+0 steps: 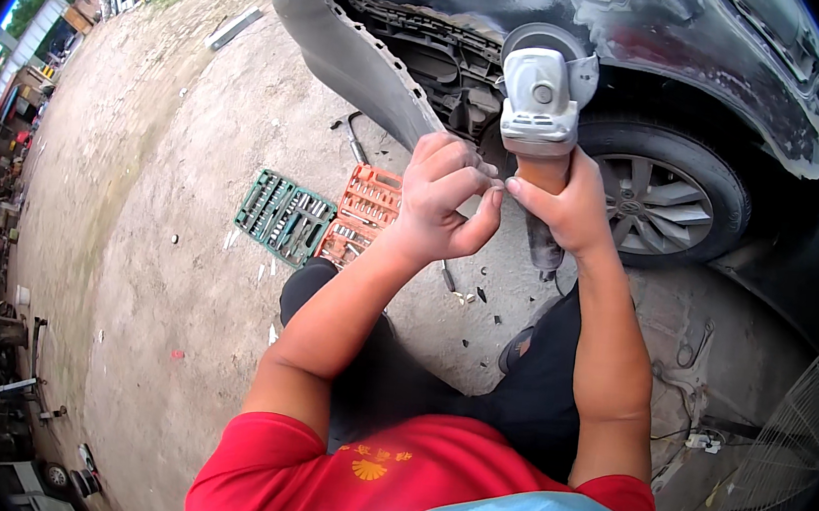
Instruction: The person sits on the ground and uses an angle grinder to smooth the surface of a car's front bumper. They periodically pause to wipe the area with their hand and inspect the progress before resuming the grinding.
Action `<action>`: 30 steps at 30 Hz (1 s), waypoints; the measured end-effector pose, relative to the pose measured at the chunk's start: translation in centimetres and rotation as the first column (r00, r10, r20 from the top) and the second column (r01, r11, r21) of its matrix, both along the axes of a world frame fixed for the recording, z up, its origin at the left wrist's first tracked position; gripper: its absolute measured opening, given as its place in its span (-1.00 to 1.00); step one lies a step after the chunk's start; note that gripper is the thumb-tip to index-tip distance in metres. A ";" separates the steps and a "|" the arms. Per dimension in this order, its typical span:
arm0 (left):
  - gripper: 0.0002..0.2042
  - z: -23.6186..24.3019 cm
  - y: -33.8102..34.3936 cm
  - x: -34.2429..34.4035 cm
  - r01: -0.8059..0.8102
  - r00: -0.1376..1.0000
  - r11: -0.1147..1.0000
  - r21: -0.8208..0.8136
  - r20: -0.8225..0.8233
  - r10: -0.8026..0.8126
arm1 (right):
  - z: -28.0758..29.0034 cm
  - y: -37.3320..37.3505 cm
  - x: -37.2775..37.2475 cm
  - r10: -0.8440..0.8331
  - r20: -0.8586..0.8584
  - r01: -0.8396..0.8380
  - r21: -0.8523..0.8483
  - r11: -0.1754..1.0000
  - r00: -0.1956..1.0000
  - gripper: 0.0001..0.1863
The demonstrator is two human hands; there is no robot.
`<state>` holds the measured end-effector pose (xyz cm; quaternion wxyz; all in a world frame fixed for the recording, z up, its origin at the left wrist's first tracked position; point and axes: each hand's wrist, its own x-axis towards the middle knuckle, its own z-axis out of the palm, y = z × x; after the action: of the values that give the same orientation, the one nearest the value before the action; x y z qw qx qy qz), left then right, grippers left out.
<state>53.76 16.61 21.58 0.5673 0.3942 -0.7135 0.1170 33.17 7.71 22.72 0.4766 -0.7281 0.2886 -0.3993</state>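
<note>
Grinder [539, 134] in right hand [576, 207], disc end [550, 37] up, long axis near-upright

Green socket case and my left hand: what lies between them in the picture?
The head view shows the orange socket case between the green socket case and your left hand.

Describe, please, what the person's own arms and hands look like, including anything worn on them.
Both the left hand and the right hand are bare, with no gloves. The forearms are bare too, with no watch or bracelet visible. Short red sleeves, the left one and the right one, cover only the upper arms.
</note>
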 end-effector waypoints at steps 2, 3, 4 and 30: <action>-0.93 -0.1 0.2 0.1 0.006 1.000 1.000 -0.003 -0.005 -0.006 | -1.2 0.5 1.8 -0.090 -0.072 0.089 -0.014 0.996 0.993 -0.49; -0.91 0.0 0.2 0.1 0.026 1.000 1.000 -0.008 -0.015 -0.026 | -1.4 0.5 2.4 -0.145 -0.146 0.141 -0.037 0.989 0.979 -0.49; -0.91 -0.1 0.1 0.1 0.034 0.999 0.999 -0.015 -0.027 -0.034 | -1.7 0.5 2.9 -0.200 -0.216 0.191 -0.063 0.980 0.956 -0.49; -0.83 -1.6 -0.7 0.0 0.155 0.950 0.986 -0.060 -0.264 -0.166 | -5.2 -2.4 8.9 -0.446 -0.462 0.382 -0.230 0.895 0.766 -0.36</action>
<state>53.74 15.91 20.01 0.6737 0.3359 -0.6576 0.0300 42.09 5.35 17.50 0.2389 -0.7525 0.5312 -0.3074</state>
